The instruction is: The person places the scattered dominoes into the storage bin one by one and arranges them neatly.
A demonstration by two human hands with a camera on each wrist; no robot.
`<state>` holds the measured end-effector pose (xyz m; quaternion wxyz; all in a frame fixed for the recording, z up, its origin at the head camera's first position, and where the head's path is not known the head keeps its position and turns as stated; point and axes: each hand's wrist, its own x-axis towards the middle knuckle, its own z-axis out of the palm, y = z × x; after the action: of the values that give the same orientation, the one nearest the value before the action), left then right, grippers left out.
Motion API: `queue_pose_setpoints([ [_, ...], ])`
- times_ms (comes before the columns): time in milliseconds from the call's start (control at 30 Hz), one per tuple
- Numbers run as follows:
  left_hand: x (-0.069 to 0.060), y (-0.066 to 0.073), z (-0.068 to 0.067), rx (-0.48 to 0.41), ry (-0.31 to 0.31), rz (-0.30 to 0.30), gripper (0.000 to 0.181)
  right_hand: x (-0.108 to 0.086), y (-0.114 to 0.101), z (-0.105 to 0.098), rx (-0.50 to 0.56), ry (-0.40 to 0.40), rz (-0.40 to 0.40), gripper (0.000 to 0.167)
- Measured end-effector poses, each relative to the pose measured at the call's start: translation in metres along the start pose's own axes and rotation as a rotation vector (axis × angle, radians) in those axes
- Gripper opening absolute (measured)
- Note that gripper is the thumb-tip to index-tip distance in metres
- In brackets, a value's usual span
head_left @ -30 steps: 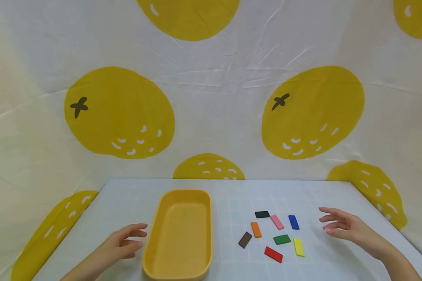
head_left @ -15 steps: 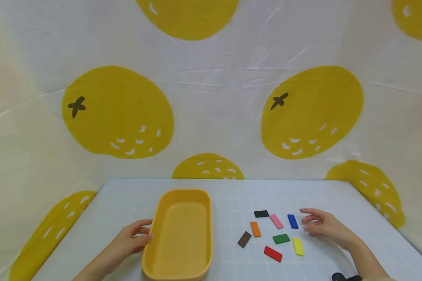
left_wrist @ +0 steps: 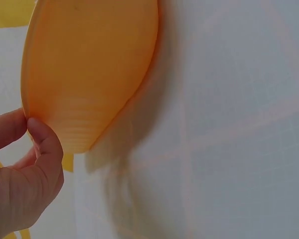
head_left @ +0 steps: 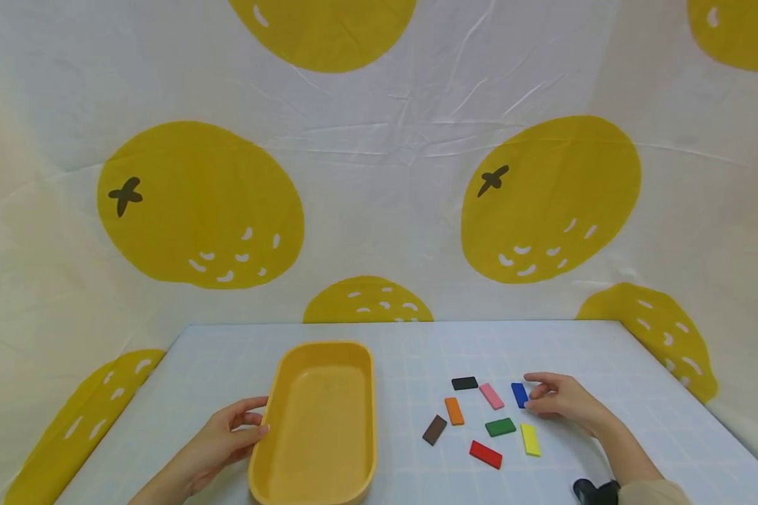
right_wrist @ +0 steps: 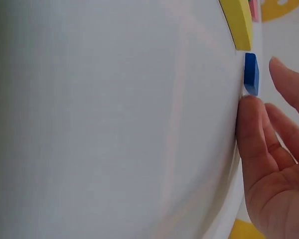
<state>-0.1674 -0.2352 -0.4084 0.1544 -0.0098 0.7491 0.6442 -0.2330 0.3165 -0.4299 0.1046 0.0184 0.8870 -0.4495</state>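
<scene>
My left hand [head_left: 227, 438] pinches the left rim of a yellow oblong tray [head_left: 316, 421], thumb inside and fingers outside. In the left wrist view the thumb [left_wrist: 45, 134] presses on the tray's edge [left_wrist: 89, 64]. My right hand [head_left: 565, 400] is at a small flat blue block [head_left: 519, 395]. Its thumb lies close against the block's near end, while the forefinger is held apart past the far end. In the right wrist view a gap shows between forefinger [right_wrist: 289, 84] and the blue block [right_wrist: 251, 73]; whether the thumb touches it I cannot tell.
Several like blocks lie left of my right hand: yellow [head_left: 530, 440], green [head_left: 500, 427], red [head_left: 486, 454], pink [head_left: 491, 396], black [head_left: 464, 384], orange [head_left: 454, 412] and brown [head_left: 434, 430]. A fruit-print cloth [head_left: 379, 210] hangs behind the table.
My left hand has moved right onto the tray's rim and now pinches it. My right hand has come left to the blue block. The view has shifted slightly.
</scene>
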Motion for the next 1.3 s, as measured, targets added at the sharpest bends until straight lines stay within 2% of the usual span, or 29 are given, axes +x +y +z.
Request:
queue_pose_setpoints([
  [367,0.000,0.002,0.001,-0.001,0.000,-0.016,0.068,0.008,-0.007,0.009,-0.066,0.049,0.030,0.062],
  [733,-0.001,0.004,0.002,0.003,-0.007,-0.023,0.066,0.009,-0.009,0.009,-0.102,0.038,0.038,0.058],
  [1033,-0.003,0.005,0.002,-0.001,-0.018,-0.009,0.067,0.011,-0.008,0.009,-0.143,0.036,-0.002,0.056],
  [1300,-0.004,0.007,0.002,-0.002,-0.018,-0.013,0.066,0.003,-0.020,0.006,-0.160,0.020,-0.048,0.057],
])
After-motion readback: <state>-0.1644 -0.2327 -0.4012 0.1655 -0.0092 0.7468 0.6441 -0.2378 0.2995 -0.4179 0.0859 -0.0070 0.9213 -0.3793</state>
